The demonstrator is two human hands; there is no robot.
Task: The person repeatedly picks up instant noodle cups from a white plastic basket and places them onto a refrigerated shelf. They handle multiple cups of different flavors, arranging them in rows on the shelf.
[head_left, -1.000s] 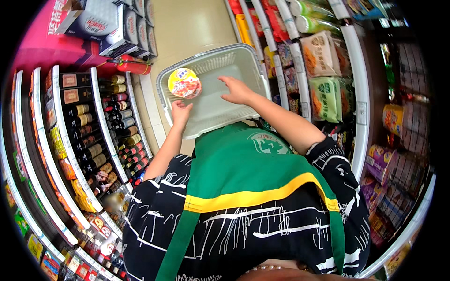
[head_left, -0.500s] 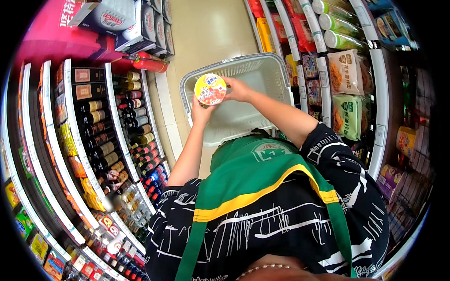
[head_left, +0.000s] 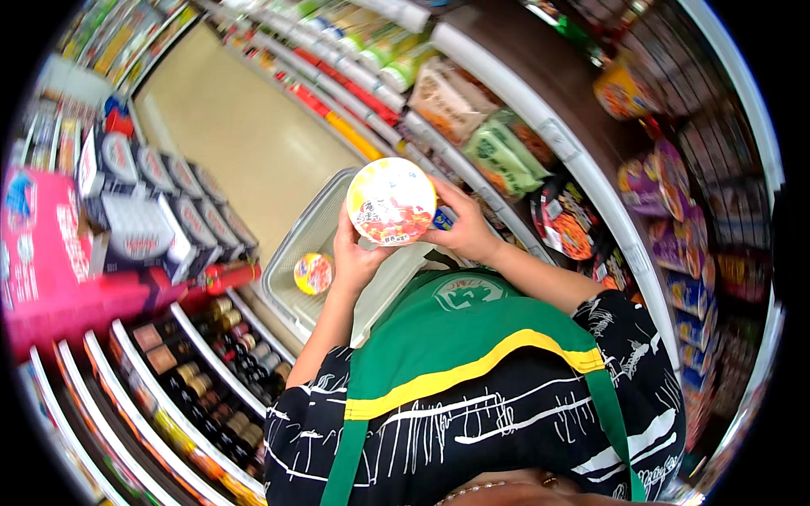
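Between my two hands is a round instant noodle cup (head_left: 391,201), its white and yellow lid with a red food picture facing up. My left hand (head_left: 359,255) grips its near left side, fingers partly hidden by the cup. On the right side my right hand (head_left: 462,223) closes round it, and a small blue patch shows by those fingers. Below the hands stands a pale grey shopping basket (head_left: 283,271). Inside it, toward the left, lies another cup (head_left: 313,274) with a yellow and red lid. My arms and the held cup cover part of the basket.
Shelves of noodle packs (head_left: 506,152) run close along my right. At the left are stacked drink cartons (head_left: 135,228), a red fire extinguisher (head_left: 232,277) and wine bottle shelves (head_left: 198,384). The beige aisle floor (head_left: 219,110) stretches ahead.
The view has swung round, with the right-hand shelves now crossing ahead. The held cup looks larger and nearer. A second cup now shows in the basket, where none was visible before.
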